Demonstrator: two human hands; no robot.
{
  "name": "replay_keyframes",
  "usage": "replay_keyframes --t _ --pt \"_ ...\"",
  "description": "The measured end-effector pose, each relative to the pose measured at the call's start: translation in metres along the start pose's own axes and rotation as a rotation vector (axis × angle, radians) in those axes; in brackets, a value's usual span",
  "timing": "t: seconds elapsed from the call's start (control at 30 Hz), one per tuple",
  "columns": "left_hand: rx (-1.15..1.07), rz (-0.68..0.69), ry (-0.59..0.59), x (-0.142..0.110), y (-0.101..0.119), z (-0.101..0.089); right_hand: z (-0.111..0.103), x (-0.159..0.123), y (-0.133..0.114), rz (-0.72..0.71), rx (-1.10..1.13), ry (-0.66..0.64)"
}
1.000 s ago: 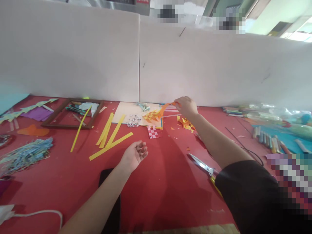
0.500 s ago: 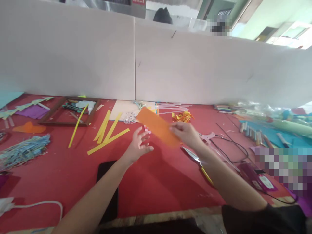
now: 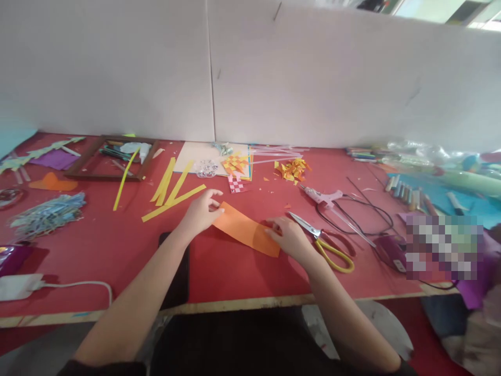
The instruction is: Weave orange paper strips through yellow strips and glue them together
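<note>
An orange paper rectangle lies aslant just in front of me, over the red tabletop. At its left end is my left hand, fingers apart and curved, with the thumb at the paper's edge. My right hand has its bent fingers on the right end of the sheet; the thumb is hard to make out. Scissors with one yellow and one red handle lie opened to the right of that hand. Yellow paper strips are spread beyond my left hand.
A pink glue gun with a dark cord lies at right. Orange-yellow scraps, a woven yellow-orange piece and a pink checkered piece lie farther back. A wooden frame is at left; a black phone is under my left forearm.
My right hand has brought the orange paper from the back of the table toward me and lowered it. My left hand has come to the paper's left end. The view has tilted down.
</note>
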State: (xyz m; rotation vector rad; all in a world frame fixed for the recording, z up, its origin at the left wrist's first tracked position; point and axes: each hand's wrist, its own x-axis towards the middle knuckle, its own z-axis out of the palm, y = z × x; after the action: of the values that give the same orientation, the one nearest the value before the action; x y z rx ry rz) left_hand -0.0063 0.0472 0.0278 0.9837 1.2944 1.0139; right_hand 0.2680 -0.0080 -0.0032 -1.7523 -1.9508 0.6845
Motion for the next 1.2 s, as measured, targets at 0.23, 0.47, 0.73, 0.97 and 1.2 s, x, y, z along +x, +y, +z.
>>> replay_keyframes --t 0.23,0.47,0.73,0.97,1.2 --pt "0.024 0.013 0.026 -0.028 -0.005 0.001 0.027 -0.025 -0.040 -0.245 -0.045 0.091" --pt "0.049 -0.058 -0.048 -0.058 -0.023 -0.002 0.048 -0.019 -0.052 -0.356 -0.045 0.064" --pt "0.299 0.171 -0.236 -0.070 -0.017 -0.014 0.023 -0.010 -0.025 -0.470 -0.007 -0.060" --pt "0.489 0.378 -0.435 -0.061 -0.027 0.003 0.007 -0.010 -0.015 -0.515 0.015 -0.122" --pt "0.847 0.583 -0.608 -0.059 -0.052 0.010 0.008 -0.020 -0.024 -0.561 0.162 -0.109"
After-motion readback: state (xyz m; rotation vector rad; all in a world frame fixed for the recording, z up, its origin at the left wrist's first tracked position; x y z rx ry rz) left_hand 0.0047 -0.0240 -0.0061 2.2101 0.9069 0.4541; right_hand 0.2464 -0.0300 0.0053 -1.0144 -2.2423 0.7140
